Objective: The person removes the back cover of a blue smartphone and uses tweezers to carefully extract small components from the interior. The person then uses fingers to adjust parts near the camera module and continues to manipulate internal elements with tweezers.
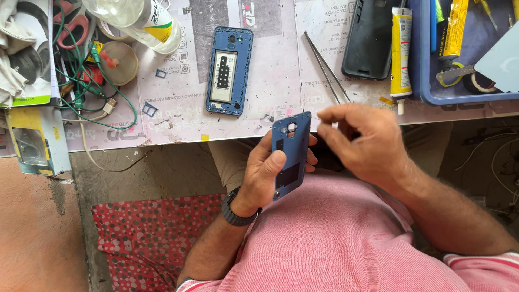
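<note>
Blue plastic, the phone cover stands tilted upright over the person's lap, just off the desk edge, its inner face turned up toward the camera so the cut-outs can be seen and reached; the left hand cradles it from behind, thumb pressed on the near edge and fingers wrapped round the far side, which steadies it against any pull at the top. The right hand hovers at the cover's upper corner, thumb and forefinger pressed together on something very thin, perhaps a strip of film or a wire, though it is too fine to tell; the other fingers curl loosely out of the way. On the desk just beyond lies a blue phone frame, open side up, flat where it cannot slide; tweezers rest beside it within the right hand's reach; a black phone case lies farther back, with a yellow glue tube next to it against a blue tray. A clear bottle lies tipped at the far left among green cables.
</note>
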